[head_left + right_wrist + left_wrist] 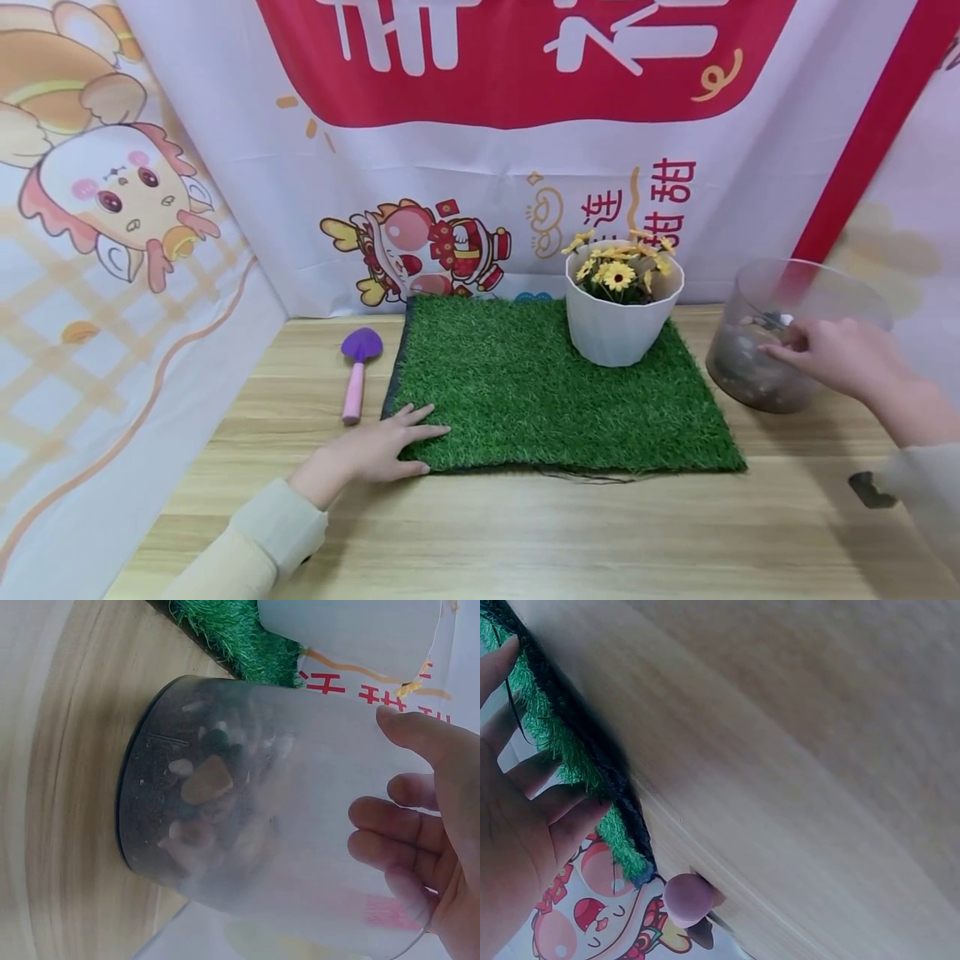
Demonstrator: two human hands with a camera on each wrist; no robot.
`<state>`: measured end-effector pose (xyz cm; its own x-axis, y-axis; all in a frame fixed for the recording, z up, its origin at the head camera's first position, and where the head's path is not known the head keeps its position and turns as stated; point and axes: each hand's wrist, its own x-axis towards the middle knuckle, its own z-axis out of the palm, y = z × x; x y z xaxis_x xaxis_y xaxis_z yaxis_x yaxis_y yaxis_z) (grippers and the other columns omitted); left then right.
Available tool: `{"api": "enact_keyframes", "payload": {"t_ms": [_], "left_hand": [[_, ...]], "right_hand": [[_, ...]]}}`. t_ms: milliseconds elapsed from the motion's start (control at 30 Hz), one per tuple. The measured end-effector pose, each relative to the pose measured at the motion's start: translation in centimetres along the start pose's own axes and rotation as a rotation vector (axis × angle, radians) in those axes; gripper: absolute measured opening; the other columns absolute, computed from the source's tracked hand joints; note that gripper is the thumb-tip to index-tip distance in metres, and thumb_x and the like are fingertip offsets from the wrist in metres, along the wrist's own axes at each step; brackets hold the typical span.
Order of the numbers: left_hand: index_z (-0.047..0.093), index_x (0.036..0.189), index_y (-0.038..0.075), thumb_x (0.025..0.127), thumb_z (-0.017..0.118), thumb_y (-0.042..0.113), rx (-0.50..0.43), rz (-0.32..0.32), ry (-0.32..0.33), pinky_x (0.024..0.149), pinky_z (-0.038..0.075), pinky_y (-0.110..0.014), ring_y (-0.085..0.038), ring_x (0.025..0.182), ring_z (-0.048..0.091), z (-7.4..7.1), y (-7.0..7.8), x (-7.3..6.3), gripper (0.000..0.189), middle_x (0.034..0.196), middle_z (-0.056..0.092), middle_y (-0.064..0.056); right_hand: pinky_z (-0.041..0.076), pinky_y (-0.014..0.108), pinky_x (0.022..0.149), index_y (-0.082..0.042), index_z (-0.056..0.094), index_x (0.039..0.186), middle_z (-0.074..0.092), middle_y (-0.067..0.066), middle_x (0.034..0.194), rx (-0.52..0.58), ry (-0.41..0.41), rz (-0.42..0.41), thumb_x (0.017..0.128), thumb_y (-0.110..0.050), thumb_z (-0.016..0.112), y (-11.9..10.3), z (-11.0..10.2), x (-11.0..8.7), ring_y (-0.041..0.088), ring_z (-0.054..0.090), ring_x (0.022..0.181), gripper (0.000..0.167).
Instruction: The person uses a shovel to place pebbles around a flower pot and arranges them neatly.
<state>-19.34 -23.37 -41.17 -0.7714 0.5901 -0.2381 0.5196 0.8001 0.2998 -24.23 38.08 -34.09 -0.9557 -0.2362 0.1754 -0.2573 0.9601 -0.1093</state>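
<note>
My left hand (386,446) rests on the near left corner of a green artificial turf mat (510,383), fingers spread over its edge. In the left wrist view, that hand (525,817) has its fingertips along the mat's dark border. My right hand (847,358) is at a clear round container (750,367) on the right. Inside the container are stones (206,780) and dark material at the base. From the right wrist, the right hand (427,817) shows loosely bent fingers with nothing between them, overlapping the container's wall near its rim.
A white pot (622,325) of yellow flowers (618,275) stands on the mat's back right part. Left of the mat lies a small shovel (360,367) with purple blade and pink handle. Printed cloth (487,167) hangs behind the wooden table (525,533) and on both sides.
</note>
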Motion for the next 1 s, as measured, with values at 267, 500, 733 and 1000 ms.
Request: {"api": "enact_keyframes", "payload": {"t_ms": [267,500,733,1000], "left_hand": [[0.047,0.155,0.023,0.099,0.069,0.036,0.003,0.006,0.006,0.105,0.041,-0.068,-0.054,0.146,0.023,0.1,-0.1,0.0,0.062,0.167,0.024,-0.018],[0.048,0.155,0.023,0.098,0.069,0.035,0.011,0.014,0.012,0.104,0.041,-0.069,-0.055,0.145,0.024,0.3,-0.2,0.0,0.062,0.166,0.024,-0.019],[0.047,0.155,0.024,0.098,0.069,0.036,0.005,0.007,0.011,0.101,0.045,-0.067,-0.054,0.146,0.024,0.3,-0.1,0.0,0.062,0.167,0.024,-0.018],[0.047,0.156,0.024,0.099,0.069,0.037,0.008,-0.005,0.010,0.096,0.050,-0.064,-0.053,0.147,0.023,0.2,-0.1,0.0,0.062,0.167,0.023,-0.016]], "right_hand": [[0.037,0.035,0.047,-0.018,0.064,0.077,0.067,-0.006,0.070,-0.021,0.029,-0.028,0.092,-0.038,0.075,-0.2,0.0,-1.6,0.017,0.056,0.057,0.028],[0.038,0.036,0.046,-0.019,0.063,0.074,0.063,-0.009,0.065,-0.047,0.060,-0.072,0.090,-0.033,0.077,-0.4,0.1,-2.9,0.015,0.054,0.054,0.026],[0.029,0.029,0.048,-0.023,0.050,0.059,0.039,-0.013,0.052,-0.062,0.120,-0.115,0.089,-0.034,0.079,-0.2,0.5,-4.6,0.011,0.037,0.050,0.043],[0.027,0.027,0.049,-0.024,0.045,0.059,0.034,-0.014,0.053,-0.068,0.186,-0.163,0.086,-0.029,0.082,0.0,0.6,-6.3,0.009,0.032,0.049,0.046]]}}
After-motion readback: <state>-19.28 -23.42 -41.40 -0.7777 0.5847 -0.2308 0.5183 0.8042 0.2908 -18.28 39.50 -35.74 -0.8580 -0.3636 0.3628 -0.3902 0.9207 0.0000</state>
